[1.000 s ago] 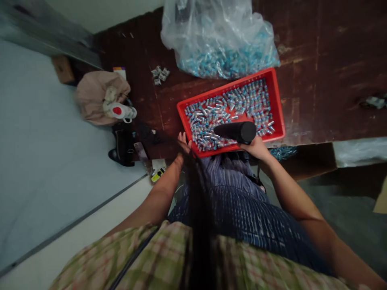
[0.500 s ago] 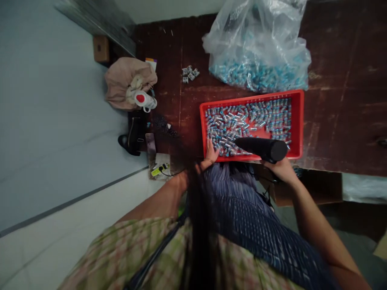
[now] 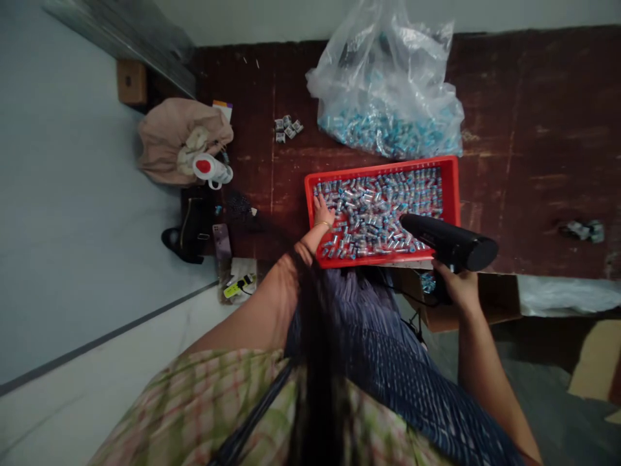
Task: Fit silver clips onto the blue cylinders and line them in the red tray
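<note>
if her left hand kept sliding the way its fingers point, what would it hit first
Probably the small blue and silver tubes under its fingertips; the left hand points into the red tray, whose far rim comes after.

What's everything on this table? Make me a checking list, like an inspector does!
Surface: dark brown wooden table, scuffed.
Job's things: red tray of small blue-and-silver tubes; black heat gun pointing into it.
Clutter: clear plastic bag of more tubes; beige cloth bag; white mug; phone.
Grippers: left hand resting on the tubes; right hand gripping the heat gun's handle.
Cables: thin black cord below the table edge.
Surroundings: cardboard box under the table edge; pale floor.
</note>
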`<state>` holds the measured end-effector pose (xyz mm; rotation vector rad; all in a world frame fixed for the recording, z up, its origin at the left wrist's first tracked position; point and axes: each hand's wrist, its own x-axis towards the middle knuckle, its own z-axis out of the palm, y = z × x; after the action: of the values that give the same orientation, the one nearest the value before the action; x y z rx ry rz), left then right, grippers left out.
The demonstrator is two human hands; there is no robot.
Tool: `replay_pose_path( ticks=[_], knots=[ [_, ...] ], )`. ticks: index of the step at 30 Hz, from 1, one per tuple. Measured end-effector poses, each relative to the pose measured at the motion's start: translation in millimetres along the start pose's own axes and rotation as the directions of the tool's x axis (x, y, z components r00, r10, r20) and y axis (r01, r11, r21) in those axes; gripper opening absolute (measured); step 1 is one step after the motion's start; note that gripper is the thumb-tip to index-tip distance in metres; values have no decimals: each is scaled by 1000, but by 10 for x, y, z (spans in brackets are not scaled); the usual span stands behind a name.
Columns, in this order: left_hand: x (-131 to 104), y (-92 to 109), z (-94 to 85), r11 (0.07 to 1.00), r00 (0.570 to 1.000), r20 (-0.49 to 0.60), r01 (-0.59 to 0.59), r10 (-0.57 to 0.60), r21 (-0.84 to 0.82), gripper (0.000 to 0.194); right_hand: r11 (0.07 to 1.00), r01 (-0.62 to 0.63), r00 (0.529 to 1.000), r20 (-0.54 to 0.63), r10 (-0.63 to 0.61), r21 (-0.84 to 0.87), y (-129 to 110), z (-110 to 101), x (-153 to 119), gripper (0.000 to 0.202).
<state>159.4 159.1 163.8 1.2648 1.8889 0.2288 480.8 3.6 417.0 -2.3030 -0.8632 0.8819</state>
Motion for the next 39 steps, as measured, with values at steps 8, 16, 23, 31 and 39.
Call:
replay_pose_path(
  ticks=[8, 16, 23, 31, 39],
  knots=[
    [-426, 427, 573, 953, 955, 95, -289, 280, 91, 82, 997, -33, 996, 90, 27, 65, 167, -38, 16, 54],
    [-747, 162, 447, 802, 794, 322, -580, 516, 144, 84, 1000, -1, 995, 101, 1, 3, 22, -154, 80, 45],
    [-277, -277, -171, 881, 887, 151, -455, 436, 131, 69, 997, 42, 945, 322, -63, 73, -275, 200, 87, 42],
    [512, 550, -11, 989, 995, -12, -100, 102, 105, 71, 958, 250, 941, 199, -274, 139, -675, 513, 539, 43],
    [-14, 1408, 796, 854, 891, 144, -455, 431, 254, 72, 981, -21, 981, -185, 57, 191, -159, -617, 642, 65]
  ],
)
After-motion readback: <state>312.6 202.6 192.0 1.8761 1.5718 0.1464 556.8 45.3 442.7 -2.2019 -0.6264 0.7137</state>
